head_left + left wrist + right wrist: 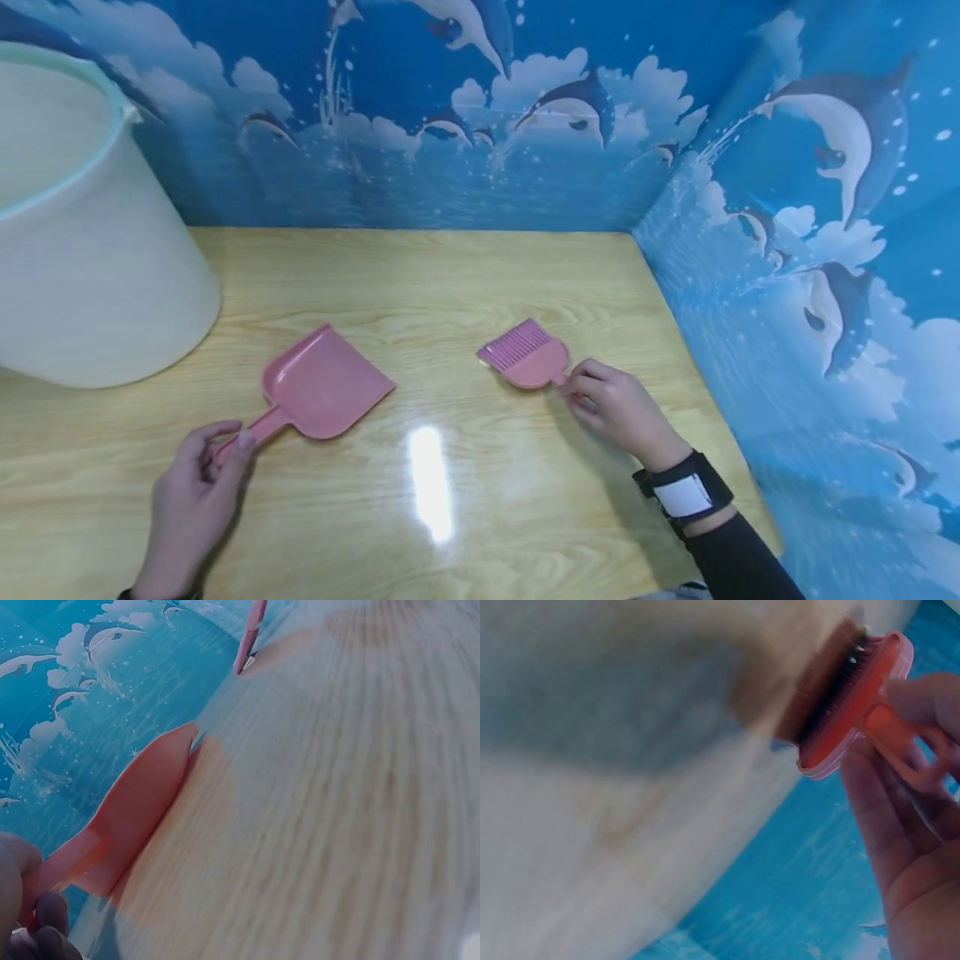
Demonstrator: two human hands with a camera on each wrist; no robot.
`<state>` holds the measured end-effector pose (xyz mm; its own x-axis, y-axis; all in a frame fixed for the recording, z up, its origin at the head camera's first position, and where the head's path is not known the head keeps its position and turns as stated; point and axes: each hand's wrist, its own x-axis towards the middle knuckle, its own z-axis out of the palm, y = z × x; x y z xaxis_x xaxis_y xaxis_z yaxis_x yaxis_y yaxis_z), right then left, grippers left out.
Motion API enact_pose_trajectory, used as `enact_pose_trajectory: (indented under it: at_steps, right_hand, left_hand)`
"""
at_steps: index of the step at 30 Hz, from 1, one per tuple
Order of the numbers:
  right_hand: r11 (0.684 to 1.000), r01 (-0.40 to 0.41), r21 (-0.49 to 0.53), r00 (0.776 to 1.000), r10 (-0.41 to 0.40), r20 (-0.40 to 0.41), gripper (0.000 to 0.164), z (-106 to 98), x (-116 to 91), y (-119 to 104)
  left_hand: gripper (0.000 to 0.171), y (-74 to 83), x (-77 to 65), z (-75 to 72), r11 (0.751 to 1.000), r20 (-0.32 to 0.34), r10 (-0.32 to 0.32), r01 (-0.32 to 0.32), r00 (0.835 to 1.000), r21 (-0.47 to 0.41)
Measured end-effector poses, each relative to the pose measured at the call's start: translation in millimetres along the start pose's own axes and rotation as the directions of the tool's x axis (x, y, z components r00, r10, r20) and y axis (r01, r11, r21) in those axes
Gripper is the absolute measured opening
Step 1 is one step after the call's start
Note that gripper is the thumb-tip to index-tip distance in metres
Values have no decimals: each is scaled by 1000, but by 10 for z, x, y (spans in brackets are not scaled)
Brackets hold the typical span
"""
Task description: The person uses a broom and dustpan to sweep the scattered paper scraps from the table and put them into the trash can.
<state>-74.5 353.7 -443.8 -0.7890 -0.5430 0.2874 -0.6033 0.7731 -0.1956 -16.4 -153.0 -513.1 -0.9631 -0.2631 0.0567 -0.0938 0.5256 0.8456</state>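
A pink dustpan (330,383) lies low over the wooden table, its flat lip turned toward the right. My left hand (197,492) grips its handle between thumb and fingers; the left wrist view shows the dustpan (142,810) from the side, close along the tabletop. To the right is a small pink hand brush (534,358), ribbed head pointing left. My right hand (618,408) pinches the brush's short handle. Up close in the right wrist view, the brush (862,705) has dark bristles facing the table, and thumb and fingers hold its looped handle.
A large white bin (97,250) with a pale green rim stands at the left on the wooden table (420,275). Blue dolphin-print sheeting (420,167) rises behind the table and along its right side. A bright light reflection shows near the middle front.
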Motion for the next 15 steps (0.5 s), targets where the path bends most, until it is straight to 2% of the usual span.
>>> enact_pose_trajectory:
  at_steps: [5,10,15]
  right_hand:
    - [999,-53,-9,995,53,83,22,125,-62,3]
    - [996,-78,-37,989,82,123,21,188,-84,-25]
    - [993,-75,-89,986,87,140,16,229,-117,-40]
  left_hand:
    - [29,4,-12,5,999,-19,-36,35,999,-5]
    - [30,2,-15,16,996,-29,-81,82,996,24]
    - [27,15,-12,28,998,-32,-53,54,998,13]
